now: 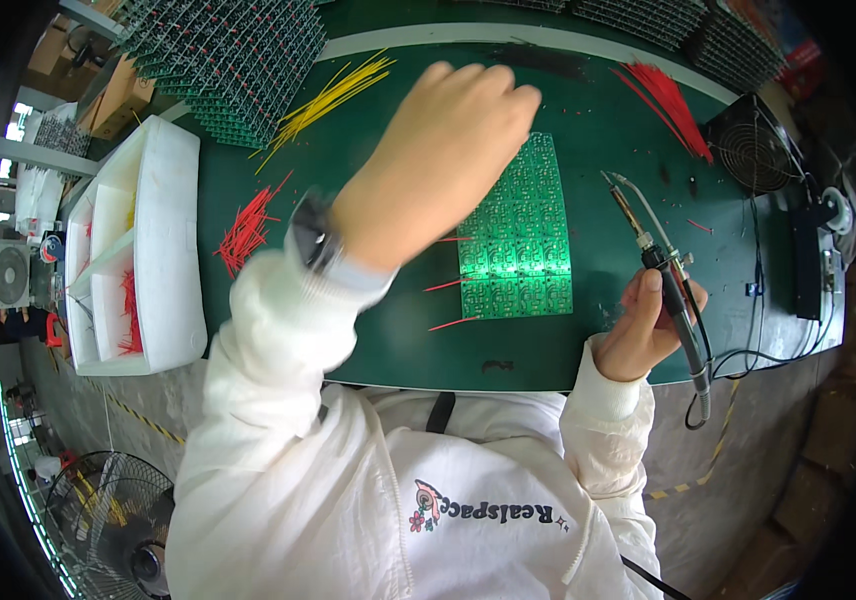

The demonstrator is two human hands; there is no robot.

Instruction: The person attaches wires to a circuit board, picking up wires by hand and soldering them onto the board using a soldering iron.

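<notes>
A green printed circuit board panel (533, 235) lies on the dark green mat, with several red wires (448, 284) sticking out from its left edge. Above its upper left part my left hand (438, 145) is raised with the fingers curled in. Whatever it pinches, if anything, is hidden beneath the knuckles. To the right of the panel, my right hand (638, 325) is closed around a soldering iron (682, 315). The iron's tip points up and to the left, apart from the panel, and a thin metal tube runs along its barrel.
Left of the panel lie a pile of red wires (246, 230) and a spread of yellow wires (333, 97). More red wires (670, 108) lie at the far right, near a black fan (756, 155). A white foam box (180, 250) and stacked boards (223, 70) border the left.
</notes>
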